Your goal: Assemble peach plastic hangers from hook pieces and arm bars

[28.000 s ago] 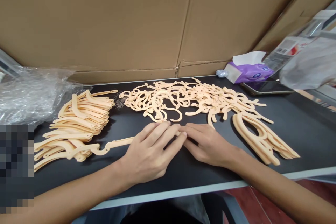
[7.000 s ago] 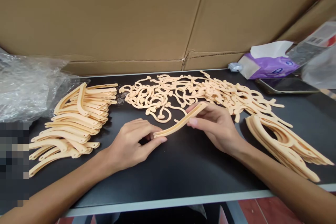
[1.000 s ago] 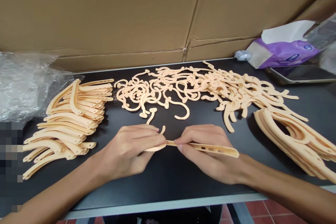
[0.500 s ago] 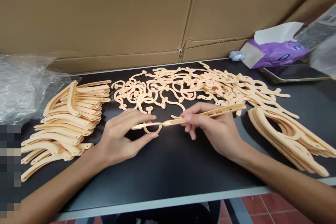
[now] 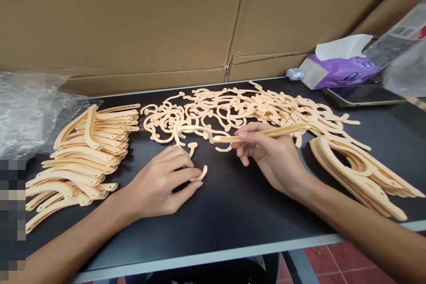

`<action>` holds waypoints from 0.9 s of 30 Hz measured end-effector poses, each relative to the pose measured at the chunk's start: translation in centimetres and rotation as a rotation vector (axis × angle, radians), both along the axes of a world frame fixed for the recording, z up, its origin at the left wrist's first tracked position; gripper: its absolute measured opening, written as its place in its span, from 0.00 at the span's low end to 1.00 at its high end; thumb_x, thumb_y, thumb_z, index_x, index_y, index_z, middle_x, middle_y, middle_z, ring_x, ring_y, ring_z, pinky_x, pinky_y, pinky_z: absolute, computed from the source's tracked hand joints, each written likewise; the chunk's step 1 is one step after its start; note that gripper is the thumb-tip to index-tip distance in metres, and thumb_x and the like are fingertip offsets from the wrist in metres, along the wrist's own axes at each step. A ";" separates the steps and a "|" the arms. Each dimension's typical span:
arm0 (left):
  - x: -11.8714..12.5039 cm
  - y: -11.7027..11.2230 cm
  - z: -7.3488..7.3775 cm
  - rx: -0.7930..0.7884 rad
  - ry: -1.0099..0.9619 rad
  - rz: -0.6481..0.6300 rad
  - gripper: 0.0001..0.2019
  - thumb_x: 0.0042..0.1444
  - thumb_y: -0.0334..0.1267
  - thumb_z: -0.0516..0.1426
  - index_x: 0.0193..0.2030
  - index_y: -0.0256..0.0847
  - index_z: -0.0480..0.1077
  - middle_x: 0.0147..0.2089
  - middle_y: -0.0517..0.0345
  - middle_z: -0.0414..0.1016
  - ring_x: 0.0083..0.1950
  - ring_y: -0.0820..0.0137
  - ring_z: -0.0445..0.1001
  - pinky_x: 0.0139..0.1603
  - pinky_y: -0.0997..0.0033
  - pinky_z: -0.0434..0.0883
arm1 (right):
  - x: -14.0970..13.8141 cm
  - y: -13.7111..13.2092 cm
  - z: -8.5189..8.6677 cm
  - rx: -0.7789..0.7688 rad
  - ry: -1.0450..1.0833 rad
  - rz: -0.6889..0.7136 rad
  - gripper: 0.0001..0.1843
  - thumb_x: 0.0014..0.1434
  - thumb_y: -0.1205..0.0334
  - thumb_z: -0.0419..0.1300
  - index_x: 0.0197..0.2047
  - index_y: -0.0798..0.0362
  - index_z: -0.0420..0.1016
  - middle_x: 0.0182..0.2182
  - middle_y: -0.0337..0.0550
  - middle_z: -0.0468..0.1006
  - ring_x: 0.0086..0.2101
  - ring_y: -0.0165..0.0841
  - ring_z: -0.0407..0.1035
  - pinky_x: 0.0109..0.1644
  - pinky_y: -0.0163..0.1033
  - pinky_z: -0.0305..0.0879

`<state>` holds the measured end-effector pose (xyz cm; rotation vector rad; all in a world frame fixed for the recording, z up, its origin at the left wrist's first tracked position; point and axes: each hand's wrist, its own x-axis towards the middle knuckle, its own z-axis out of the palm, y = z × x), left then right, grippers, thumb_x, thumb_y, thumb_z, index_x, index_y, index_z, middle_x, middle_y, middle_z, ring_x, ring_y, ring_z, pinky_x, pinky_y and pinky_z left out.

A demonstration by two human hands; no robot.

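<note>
A cardboard wall (image 5: pixel 133 17) closes off the back of the black table (image 5: pixel 226 217), whose front edge runs under both forearms. One stack of hanger arms (image 5: pixel 89 151) lies towards the left end and a second stack (image 5: pixel 359 173) towards the right, with a tangle of hooks (image 5: pixel 239 106) between them. The top in front of the hands lies bare. The right hand (image 5: pixel 273 159) pinches a single hanger arm (image 5: pixel 279 131) between thumb and fingertips, lifted just before the tangle. The left hand (image 5: pixel 159 186) rests on the table, fingers bent close together, tips on a loose hook (image 5: pixel 201 173).

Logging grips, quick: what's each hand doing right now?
Left hand: closed, pinching a hook against the table.
Right hand: closed, holding a hanger arm.
</note>
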<state>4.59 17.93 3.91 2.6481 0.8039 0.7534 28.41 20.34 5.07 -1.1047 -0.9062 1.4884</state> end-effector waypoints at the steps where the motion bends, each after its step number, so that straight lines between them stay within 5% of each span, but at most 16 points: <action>1: 0.1 -0.1 0.1 -0.016 -0.044 -0.020 0.08 0.61 0.28 0.59 0.46 0.39 0.76 0.36 0.53 0.77 0.39 0.67 0.74 0.47 0.61 0.73 | 0.0 0.0 -0.1 -0.012 0.005 0.017 0.06 0.46 0.64 0.69 0.28 0.55 0.76 0.22 0.41 0.78 0.21 0.28 0.69 0.20 0.31 0.63; 4: 0.4 -0.3 0.3 -0.037 -0.188 0.034 0.09 0.60 0.27 0.60 0.47 0.39 0.76 0.37 0.53 0.80 0.38 0.68 0.77 0.45 0.65 0.74 | 0.2 -0.1 -0.3 -0.047 0.022 0.108 0.07 0.48 0.64 0.68 0.30 0.55 0.76 0.23 0.42 0.79 0.22 0.28 0.70 0.21 0.31 0.64; 10: 0.1 -0.2 0.3 -0.080 -0.259 0.339 0.11 0.60 0.34 0.63 0.49 0.41 0.75 0.36 0.60 0.79 0.39 0.70 0.78 0.45 0.70 0.74 | 0.2 -0.4 0.0 -0.157 0.097 0.312 0.09 0.51 0.64 0.67 0.36 0.55 0.73 0.23 0.42 0.80 0.20 0.27 0.70 0.20 0.29 0.64; 19: 0.4 -0.8 0.7 -0.261 -0.232 0.038 0.19 0.63 0.35 0.61 0.61 0.49 0.71 0.47 0.56 0.78 0.48 0.67 0.76 0.50 0.66 0.74 | -0.5 -1.0 -0.2 -0.263 0.209 0.631 0.19 0.53 0.58 0.71 0.43 0.53 0.69 0.22 0.39 0.80 0.19 0.26 0.69 0.18 0.27 0.64; 27: -0.2 -0.9 1.6 0.028 -0.287 0.190 0.11 0.63 0.28 0.58 0.51 0.42 0.73 0.46 0.55 0.76 0.48 0.67 0.74 0.51 0.66 0.73 | -0.5 -0.8 -0.1 -0.184 0.078 0.560 0.22 0.50 0.53 0.74 0.42 0.55 0.71 0.20 0.35 0.76 0.17 0.22 0.63 0.17 0.26 0.56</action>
